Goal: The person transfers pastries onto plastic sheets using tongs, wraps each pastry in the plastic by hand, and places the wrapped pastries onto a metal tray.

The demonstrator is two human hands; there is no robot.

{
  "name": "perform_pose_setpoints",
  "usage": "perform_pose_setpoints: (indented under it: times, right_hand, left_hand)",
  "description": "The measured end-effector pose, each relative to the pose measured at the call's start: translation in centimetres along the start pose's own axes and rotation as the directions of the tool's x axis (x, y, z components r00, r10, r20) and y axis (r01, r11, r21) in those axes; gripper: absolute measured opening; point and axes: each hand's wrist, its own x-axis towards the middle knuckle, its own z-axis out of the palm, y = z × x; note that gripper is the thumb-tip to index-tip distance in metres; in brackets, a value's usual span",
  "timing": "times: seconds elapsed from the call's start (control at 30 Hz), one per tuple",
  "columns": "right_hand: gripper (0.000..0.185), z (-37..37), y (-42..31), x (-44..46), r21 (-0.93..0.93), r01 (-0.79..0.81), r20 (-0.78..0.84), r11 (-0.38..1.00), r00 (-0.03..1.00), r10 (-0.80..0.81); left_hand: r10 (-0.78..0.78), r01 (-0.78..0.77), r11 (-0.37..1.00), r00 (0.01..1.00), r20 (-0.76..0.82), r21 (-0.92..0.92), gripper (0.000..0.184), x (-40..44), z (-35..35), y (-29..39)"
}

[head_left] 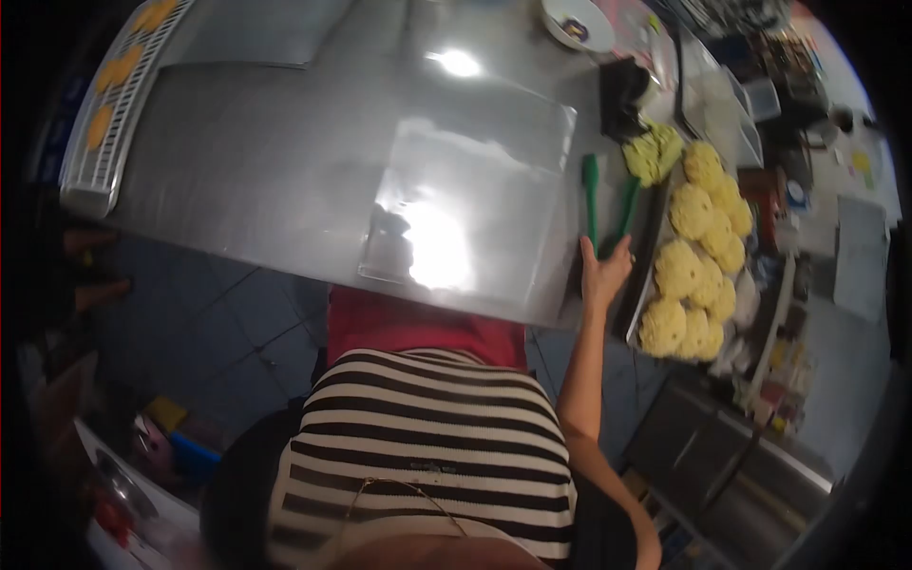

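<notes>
My right hand (606,274) grips a pair of green tongs (591,195) at the right side of the steel table (256,180). The two arms of the tongs are spread apart, with nothing between them. One tip lies close to a crumpled yellow-green bundle (653,154), and I cannot tell whether they touch. Just right of the hand is a tray (638,290) with several rough yellow dough-like balls (677,269) heaped on it. A clear plastic sheet (518,204) lies flat left of the tongs, shining under the light. My left hand is out of view.
A white bowl (594,36) and a black holder (622,100) stand at the back right. On the far left, a white rack (93,171) carries several flat orange-yellow pieces (100,125). Another person's feet (100,292) show beyond the table's left edge.
</notes>
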Motion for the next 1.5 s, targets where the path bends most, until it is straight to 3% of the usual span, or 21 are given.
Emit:
perform_pose_setpoints:
  times: [0.2, 0.37, 0.5, 0.53, 0.6, 0.63, 0.67, 0.7, 0.77, 0.8, 0.9, 0.93, 0.97, 1.0, 1.03, 1.1, 1.2, 1.23, 1.3, 1.43, 1.5]
  right_hand:
    - [0.082, 0.2, 0.4, -0.3, 0.032, 0.07, -0.029, 0.997, 0.997, -0.069]
    - [0.078, -0.1, -0.1, -0.1, 0.103, 0.143, -0.076, 0.984, 0.988, -0.135]
    - [0.073, 0.8, 0.4, -0.1, 0.077, 0.189, -0.142, 0.979, 0.974, -0.177]
    - [0.073, 0.5, 0.1, -0.1, 0.087, 0.199, -0.156, 0.976, 0.97, -0.184]
    - [0.054, -0.4, -0.4, -0.5, -0.016, 0.409, -0.373, 0.912, 0.844, -0.385]
    - [0.054, -2.0, -1.1, -1.1, -0.018, 0.395, -0.382, 0.919, 0.846, -0.371]
    - [0.042, -4.6, -2.6, -2.1, 0.458, 0.387, -0.287, 0.801, 0.917, -0.279]
    - [0.03, -7.2, -3.7, -3.3, 0.825, 0.258, -0.153, 0.503, 0.959, -0.241]
    - [0.02, -12.6, -5.7, -6.3, 0.837, 0.323, -0.238, 0.441, 0.942, -0.237]
    - [0.014, -13.8, -6.2, -7.5, 0.842, 0.393, -0.319, 0.369, 0.915, -0.245]
    - [0.015, -14.4, -5.7, -9.7, 0.859, 0.332, -0.269, 0.389, 0.94, -0.209]
    - [0.016, -14.5, -5.9, -9.9, 0.864, 0.301, -0.245, 0.403, 0.952, -0.184]
    - [0.016, -14.5, -6.2, -10.0, 0.86, 0.299, -0.247, 0.414, 0.953, -0.177]
    - [0.015, -14.5, -6.5, -10.1, 0.914, 0.308, -0.234, 0.264, 0.932, -0.278]
    - [0.015, -14.6, -6.7, -10.2, 0.949, 0.293, -0.234, 0.114, 0.9, -0.367]
    - [0.016, -15.6, -6.8, -10.2, 0.957, 0.252, -0.288, -0.141, 0.794, -0.536]
    - [0.013, -19.0, -9.5, -10.5, 0.848, 0.107, -0.464, -0.519, 0.622, -0.631]
    - [0.013, -18.6, -9.4, -10.3, 0.852, 0.118, -0.455, -0.51, 0.649, -0.61]
    - [0.013, -18.3, -8.8, -9.5, 0.847, 0.122, -0.452, -0.517, 0.676, -0.582]
    - [0.012, -17.6, -8.5, -8.8, 0.826, 0.09, -0.455, -0.556, 0.69, -0.563]
    - [0.012, -17.3, -8.2, -8.4, 0.818, 0.049, -0.44, -0.573, 0.694, -0.569]
  left_hand:
    - [0.032, -0.057, 0.981, 0.99, -0.137, -0.185, 0.047, 0.5, -3.9, 4.3]
    - [0.054, -0.082, 0.975, 0.989, -0.139, -0.204, 0.048, -3.5, -7.5, 5.7]
    - [0.362, -0.372, 0.921, 0.927, -0.099, -0.118, 0.041, -10.7, -8.3, 13.0]
    - [0.483, -0.497, 0.864, 0.864, -0.141, -0.085, 0.039, -12.7, -7.5, 15.0]
    - [0.657, -0.671, 0.741, 0.731, -0.184, -0.017, 0.034, -13.9, -6.8, 17.5]
    - [0.716, -0.728, 0.686, 0.673, -0.186, 0.005, 0.031, -13.8, -6.9, 18.6]
    - [0.733, -0.741, 0.666, 0.628, -0.263, 0.087, 0.031, -13.9, -6.8, 20.1]
    - [0.748, -0.745, 0.646, 0.574, -0.334, 0.166, 0.03, -14.0, -7.1, 21.4]
    - [0.793, -0.784, 0.53, 0.323, -0.516, 0.323, 0.027, -11.9, -9.9, 22.6]
    - [0.787, -0.745, 0.517, 0.219, -0.577, 0.421, 0.026, -11.1, -12.0, 23.3]
    - [0.708, -0.622, 0.521, -0.067, -0.703, 0.584, 0.027, -9.1, -17.6, 25.6]
    - [0.712, -0.627, 0.516, -0.065, -0.699, 0.584, 0.027, -8.2, -19.6, 26.8]
    - [0.732, -0.543, 0.495, -0.16, -0.662, 0.679, 0.029, -7.1, -21.6, 28.0]
    - [0.756, -0.448, 0.469, -0.242, -0.608, 0.761, 0.032, -6.2, -23.0, 29.4]
    - [0.772, -0.462, 0.456, -0.22, -0.596, 0.761, 0.032, -5.4, -24.5, 31.0]
    - [0.697, -0.41, 0.613, -0.122, -0.707, 0.675, 0.035, -4.1, -26.9, 34.3]
    - [0.688, -0.178, 0.707, -0.056, -0.724, 0.685, 0.045, 0.0, -34.0, 37.0]
    - [0.66, -0.153, 0.74, -0.018, -0.751, 0.654, 0.048, 0.0, -34.6, 38.0]
    - [0.68, -0.224, 0.701, -0.076, -0.73, 0.677, 0.047, -1.3, -32.5, 38.0]
    - [0.59, -0.198, 0.794, 0.028, -0.807, 0.574, 0.049, -5.3, -28.8, 34.0]
    - [0.596, -0.057, 0.803, 0.03, -0.803, 0.594, 0.049, -7.5, -28.8, 29.8]
